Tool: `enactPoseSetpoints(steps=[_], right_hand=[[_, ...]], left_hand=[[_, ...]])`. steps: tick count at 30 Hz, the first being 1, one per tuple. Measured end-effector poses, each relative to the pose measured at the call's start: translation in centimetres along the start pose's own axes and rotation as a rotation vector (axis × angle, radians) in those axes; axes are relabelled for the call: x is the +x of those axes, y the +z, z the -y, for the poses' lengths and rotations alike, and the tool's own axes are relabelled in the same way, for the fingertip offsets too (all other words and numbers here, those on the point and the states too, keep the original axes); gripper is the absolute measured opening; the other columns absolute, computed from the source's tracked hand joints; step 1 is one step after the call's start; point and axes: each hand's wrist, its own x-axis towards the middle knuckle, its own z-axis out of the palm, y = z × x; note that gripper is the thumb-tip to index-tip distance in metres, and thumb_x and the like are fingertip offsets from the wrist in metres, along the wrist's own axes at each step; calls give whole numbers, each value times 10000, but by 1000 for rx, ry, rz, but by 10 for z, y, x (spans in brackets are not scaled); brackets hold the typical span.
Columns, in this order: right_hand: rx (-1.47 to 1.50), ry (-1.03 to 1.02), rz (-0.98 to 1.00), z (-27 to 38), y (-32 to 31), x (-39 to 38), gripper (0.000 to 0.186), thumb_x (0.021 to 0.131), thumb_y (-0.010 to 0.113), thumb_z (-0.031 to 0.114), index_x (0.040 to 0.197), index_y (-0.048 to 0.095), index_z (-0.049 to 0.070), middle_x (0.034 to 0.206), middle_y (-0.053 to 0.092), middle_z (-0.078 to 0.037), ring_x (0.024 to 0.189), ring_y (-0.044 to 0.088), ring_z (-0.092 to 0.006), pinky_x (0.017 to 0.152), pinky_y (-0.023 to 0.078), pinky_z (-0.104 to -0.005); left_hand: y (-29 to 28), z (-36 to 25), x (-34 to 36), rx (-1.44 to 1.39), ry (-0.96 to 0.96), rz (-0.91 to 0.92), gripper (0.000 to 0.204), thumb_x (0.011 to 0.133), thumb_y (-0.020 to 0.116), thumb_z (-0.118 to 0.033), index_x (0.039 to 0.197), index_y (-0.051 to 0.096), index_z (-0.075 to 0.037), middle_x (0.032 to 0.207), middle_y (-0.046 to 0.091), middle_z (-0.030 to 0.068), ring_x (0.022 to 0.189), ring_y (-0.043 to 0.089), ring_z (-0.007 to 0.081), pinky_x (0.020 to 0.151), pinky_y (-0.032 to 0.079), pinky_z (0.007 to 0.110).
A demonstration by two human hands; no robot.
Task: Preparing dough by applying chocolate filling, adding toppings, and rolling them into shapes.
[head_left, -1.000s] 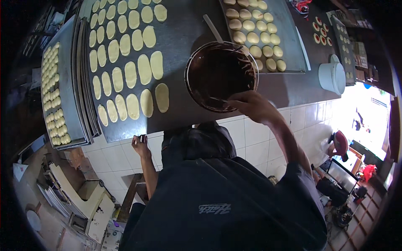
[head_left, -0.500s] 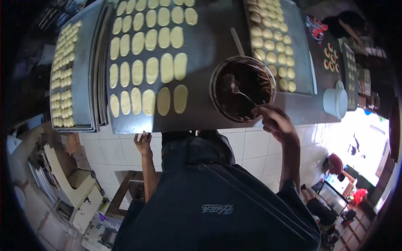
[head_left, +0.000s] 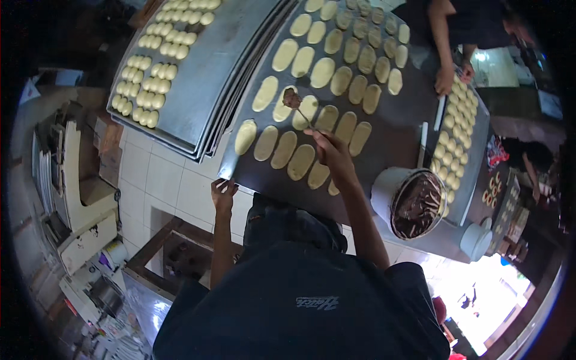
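My right hand grips a long-handled metal spoon, its head heaped with brown chocolate paste, held over flattened pale dough ovals laid in rows on a dark metal surface. My left hand is at that surface's front left corner, fingers apart and bent at the edge, holding nothing visible. To the right of my right arm stands a pale bucket with chocolate paste smeared inside. A narrow white tool stands out behind the bucket.
Stacked metal trays with clustered dough balls lie left. A tray of round buns and a white container are right. Another person's arms reach in at top right; another person works farther right. A wooden-framed cabinet stands lower left.
The spoon has come up out of the bucket and moved left over the dough ovals in my right hand. The view has turned, shifting the bucket rightward; another person's arms now show at top right.
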Motion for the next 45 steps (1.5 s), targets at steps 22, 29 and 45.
enactPoseSetpoints(steps=[22, 29, 45], right_hand=[[-1203, -498, -174, -48, 67, 77, 377, 861, 560, 75, 1232, 593, 137, 866, 612, -77, 685, 582, -282, 635, 466, -387], [-1657, -793, -262, -28, 55, 75, 373, 842, 587, 86, 1205, 613, 167, 777, 512, -45, 690, 535, -214, 600, 443, -353], [-1338, -732, -155, -27, 45, 82, 275, 888, 574, 122, 1156, 629, 151, 765, 523, -45, 642, 517, -216, 556, 420, -347]], left_hand=[[-1, -22, 0, 234, -32, 122, 469, 835, 725, -124, 1109, 369, 11, 1054, 494, 193, 806, 605, 256, 685, 577, 316], [-1, -22, 1, 186, -33, 133, 477, 826, 728, -121, 1118, 377, 15, 1050, 508, 193, 784, 615, 254, 663, 569, 304], [-4, -19, 5, 161, -23, 143, 464, 817, 745, -129, 1081, 397, 27, 1041, 488, 184, 785, 600, 267, 681, 578, 330]])
